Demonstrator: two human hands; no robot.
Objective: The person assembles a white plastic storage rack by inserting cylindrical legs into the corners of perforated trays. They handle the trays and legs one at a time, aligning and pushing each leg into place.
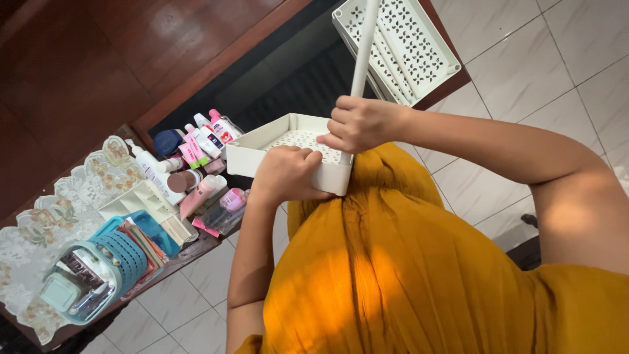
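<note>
A white perforated plastic shelf tray [262, 147] rests on my lap against the orange cloth. My left hand [286, 174] grips its near corner from the front. My right hand [359, 123] is closed around a white pole [364, 49] that rises from that same corner of the tray toward the top of the view.
Two more white perforated trays [419, 46] lie stacked on the dark wooden table at the back. To the left a low table with a lace cloth [62, 216] carries several cosmetic bottles [200, 147], a white organiser [141, 203] and a teal basket [98, 272]. White tiled floor [524, 72] lies beyond.
</note>
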